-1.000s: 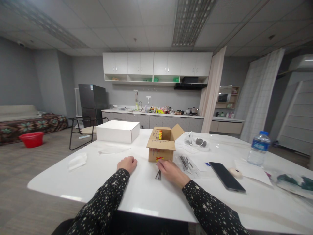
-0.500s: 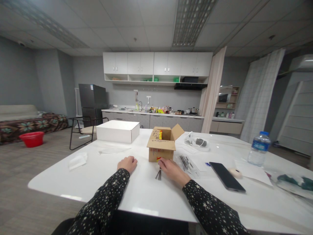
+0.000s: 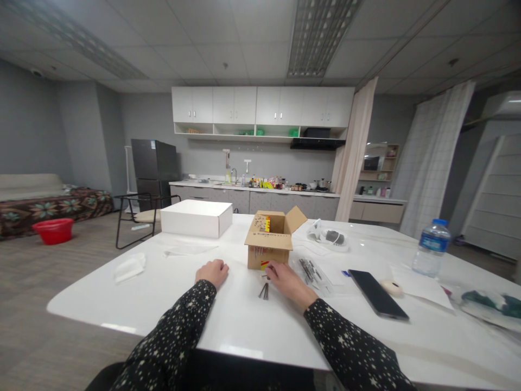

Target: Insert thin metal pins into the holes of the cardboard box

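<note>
My right hand (image 3: 287, 282) is closed in a pinch at the front of an open cardboard box (image 3: 268, 256); what its fingertips hold is too small to make out. Just below those fingertips, a few dark screws or nails (image 3: 264, 291) lie on the white table. Several thin metal pieces hang at the box's front flap (image 3: 268, 239). Beside my right hand sits a clear plastic tray (image 3: 324, 286) with long metal pieces (image 3: 311, 271) in it. My left hand (image 3: 212, 273) rests on the table left of the box, fingers curled in with nothing visible in them.
A white box (image 3: 196, 219) stands at the back left, near a crumpled tissue (image 3: 130, 267). To the right lie a black phone (image 3: 378, 295) and a white paper (image 3: 423, 288), with a water bottle (image 3: 432, 247) behind. White cabled gear (image 3: 329, 236) is behind the tray.
My right fingertips have lifted slightly off the screws or nails, so more of these show. My left hand and the box are where they were.
</note>
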Demonstrator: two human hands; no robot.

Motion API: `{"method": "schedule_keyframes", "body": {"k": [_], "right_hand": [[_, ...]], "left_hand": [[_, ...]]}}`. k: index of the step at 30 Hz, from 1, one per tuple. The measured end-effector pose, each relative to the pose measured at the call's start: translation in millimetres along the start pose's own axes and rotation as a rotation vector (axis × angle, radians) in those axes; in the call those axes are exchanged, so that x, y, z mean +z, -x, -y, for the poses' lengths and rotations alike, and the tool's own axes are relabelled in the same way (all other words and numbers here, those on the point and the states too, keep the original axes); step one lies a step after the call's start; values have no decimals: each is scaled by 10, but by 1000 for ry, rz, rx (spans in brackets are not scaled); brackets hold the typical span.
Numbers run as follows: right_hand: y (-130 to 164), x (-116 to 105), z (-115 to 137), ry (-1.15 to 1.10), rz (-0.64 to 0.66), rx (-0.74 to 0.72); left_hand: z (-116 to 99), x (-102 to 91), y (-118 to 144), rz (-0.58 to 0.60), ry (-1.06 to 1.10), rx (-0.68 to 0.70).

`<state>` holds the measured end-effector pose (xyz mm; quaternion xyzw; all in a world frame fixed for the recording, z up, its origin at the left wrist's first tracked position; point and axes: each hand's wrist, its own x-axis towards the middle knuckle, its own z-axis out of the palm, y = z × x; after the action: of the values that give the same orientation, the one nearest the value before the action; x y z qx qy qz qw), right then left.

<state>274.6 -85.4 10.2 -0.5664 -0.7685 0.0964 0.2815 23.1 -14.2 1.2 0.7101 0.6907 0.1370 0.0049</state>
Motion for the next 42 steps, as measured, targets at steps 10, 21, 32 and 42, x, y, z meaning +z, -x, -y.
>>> {"method": "schedule_keyframes", "body": {"k": [10, 21, 32, 42], "right_hand": [[-10, 57, -73, 40, 4, -5], [-37, 78, -69, 119, 10, -117], [-76, 81, -77, 276, 68, -92], [-119, 138, -6, 494, 111, -77]], "left_hand": [[8, 18, -6, 0, -4, 2], [6, 25, -3, 3, -8, 4], [-3, 13, 13, 6, -2, -1], [8, 34, -10, 4, 5, 0]]}}
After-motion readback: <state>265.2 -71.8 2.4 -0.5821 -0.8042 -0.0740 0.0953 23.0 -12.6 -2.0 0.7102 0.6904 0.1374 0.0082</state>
